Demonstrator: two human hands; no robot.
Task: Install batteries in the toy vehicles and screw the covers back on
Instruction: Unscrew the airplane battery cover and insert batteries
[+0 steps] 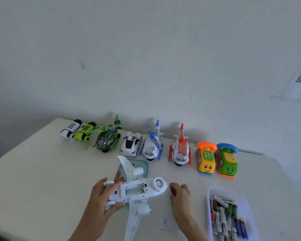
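Note:
A white toy airplane (137, 190) lies belly up on the table with its battery compartment (134, 189) open and empty. My left hand (101, 197) grips its tail end, with the thumb and fingers curled round the fuselage. My right hand (180, 193) is just right of the plane's nose, and its fingers curl round a small red-handled tool (172, 190). A white tray (210, 192) holding several batteries (228, 216) stands at the right. A small white piece that looks like the cover (165, 222) lies on the table below the plane.
A teal tray (142, 164) with red-handled tools (117, 177) lies under the plane's wing. Along the back stand a row of toys: two robot dogs (76, 130), a green helicopter (108, 138), a police car (131, 144), blue (153, 145) and red (180, 150) helicopters, and two phone cars (216, 159).

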